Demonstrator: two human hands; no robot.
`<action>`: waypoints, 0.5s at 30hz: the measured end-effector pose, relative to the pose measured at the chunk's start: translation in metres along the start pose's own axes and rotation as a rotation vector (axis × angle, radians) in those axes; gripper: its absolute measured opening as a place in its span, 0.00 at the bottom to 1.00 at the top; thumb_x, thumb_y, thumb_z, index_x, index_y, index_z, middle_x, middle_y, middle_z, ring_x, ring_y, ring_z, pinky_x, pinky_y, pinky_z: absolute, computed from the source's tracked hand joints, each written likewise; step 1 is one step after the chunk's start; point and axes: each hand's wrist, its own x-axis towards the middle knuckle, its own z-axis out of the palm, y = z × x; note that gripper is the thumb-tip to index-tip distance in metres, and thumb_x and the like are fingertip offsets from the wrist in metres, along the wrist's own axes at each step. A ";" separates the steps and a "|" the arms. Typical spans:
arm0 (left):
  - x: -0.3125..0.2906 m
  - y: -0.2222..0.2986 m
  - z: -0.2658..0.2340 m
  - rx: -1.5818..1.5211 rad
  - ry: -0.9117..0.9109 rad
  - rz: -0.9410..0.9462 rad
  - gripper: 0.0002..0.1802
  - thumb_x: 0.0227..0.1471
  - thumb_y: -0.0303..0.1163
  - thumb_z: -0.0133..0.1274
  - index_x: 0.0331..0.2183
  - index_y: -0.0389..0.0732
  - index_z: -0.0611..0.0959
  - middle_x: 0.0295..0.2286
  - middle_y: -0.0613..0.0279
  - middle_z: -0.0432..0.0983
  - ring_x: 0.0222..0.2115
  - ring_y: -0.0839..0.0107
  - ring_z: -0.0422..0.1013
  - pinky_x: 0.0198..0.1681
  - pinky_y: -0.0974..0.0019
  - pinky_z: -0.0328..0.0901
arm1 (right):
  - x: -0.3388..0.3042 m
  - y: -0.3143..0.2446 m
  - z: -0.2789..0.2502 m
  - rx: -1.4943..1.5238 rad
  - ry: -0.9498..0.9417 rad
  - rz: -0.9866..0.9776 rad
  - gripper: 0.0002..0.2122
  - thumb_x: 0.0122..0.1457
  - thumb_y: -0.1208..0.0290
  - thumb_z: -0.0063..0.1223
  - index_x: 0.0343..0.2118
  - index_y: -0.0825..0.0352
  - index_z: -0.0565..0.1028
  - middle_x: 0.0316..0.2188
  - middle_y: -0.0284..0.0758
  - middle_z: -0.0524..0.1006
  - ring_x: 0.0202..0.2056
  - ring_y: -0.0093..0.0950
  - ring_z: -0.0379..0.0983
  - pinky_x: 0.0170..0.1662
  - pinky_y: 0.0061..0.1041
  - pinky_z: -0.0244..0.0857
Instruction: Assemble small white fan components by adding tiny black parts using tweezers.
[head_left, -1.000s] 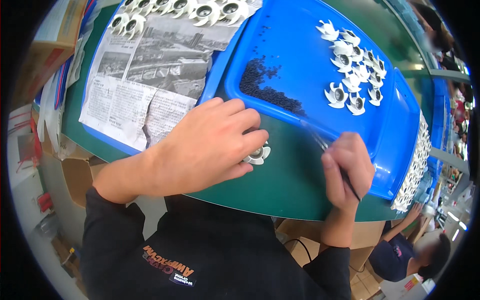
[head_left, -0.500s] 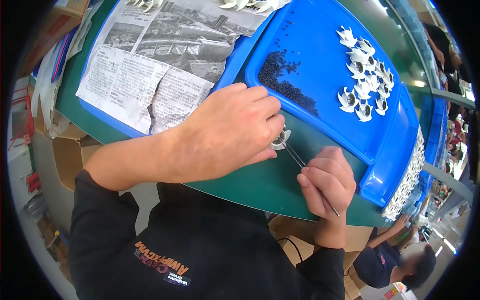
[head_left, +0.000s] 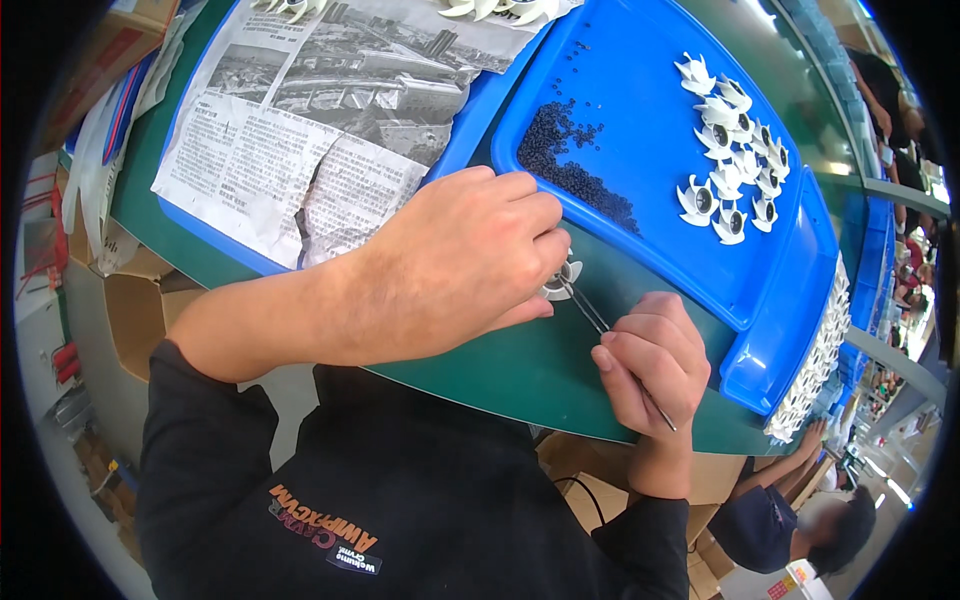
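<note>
My left hand (head_left: 465, 255) is closed over a small white fan wheel (head_left: 569, 272), mostly covered by the fingers, just above the green table. In my right hand (head_left: 657, 362) is a pair of metal tweezers (head_left: 592, 315), gripped between thumb and fingers. The tips reach into the middle of the fan wheel beside my left fingertips; what they touch there is too small to make out. Beyond my hands, a blue tray (head_left: 640, 130) bears a heap of small black rings (head_left: 570, 165) and a cluster of white fan wheels (head_left: 726, 182).
Newspaper (head_left: 350, 100) covers another blue tray at the left, with white fan wheels (head_left: 500, 8) at its far edge. A narrower blue tray (head_left: 775, 345) and rows of small white parts (head_left: 808, 365) stand at the right. A co-worker (head_left: 765, 520) sits beyond the table's right end.
My hands, the tweezers and the fan wheel hold nearly the same place. At the right, the co-worker's arms and head have shifted slightly.
</note>
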 end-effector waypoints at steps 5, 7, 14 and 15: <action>0.000 0.000 0.000 -0.004 -0.005 -0.012 0.27 0.47 0.40 0.74 0.45 0.37 0.84 0.38 0.59 0.77 0.41 0.59 0.75 0.45 0.57 0.69 | 0.000 0.001 0.000 0.000 -0.001 0.003 0.13 0.46 0.84 0.72 0.34 0.68 0.80 0.30 0.36 0.78 0.29 0.37 0.74 0.35 0.34 0.70; 0.000 0.000 0.000 -0.006 -0.010 -0.011 0.27 0.47 0.40 0.74 0.45 0.36 0.85 0.38 0.59 0.77 0.41 0.59 0.75 0.44 0.58 0.69 | 0.000 0.000 -0.001 0.000 -0.002 0.004 0.13 0.46 0.84 0.72 0.34 0.68 0.80 0.30 0.36 0.78 0.29 0.37 0.74 0.35 0.34 0.70; -0.001 0.001 0.001 -0.002 -0.010 -0.013 0.27 0.47 0.40 0.74 0.45 0.36 0.85 0.38 0.58 0.77 0.41 0.59 0.75 0.44 0.58 0.69 | -0.001 -0.001 0.000 0.012 -0.006 0.008 0.13 0.47 0.84 0.72 0.35 0.67 0.80 0.30 0.36 0.78 0.29 0.37 0.74 0.35 0.35 0.70; -0.002 0.002 0.000 0.000 -0.011 -0.013 0.27 0.47 0.40 0.74 0.45 0.36 0.85 0.38 0.58 0.77 0.41 0.59 0.75 0.44 0.58 0.69 | -0.002 -0.001 0.001 0.013 -0.007 0.008 0.13 0.47 0.84 0.72 0.35 0.67 0.80 0.30 0.36 0.78 0.29 0.37 0.74 0.35 0.35 0.70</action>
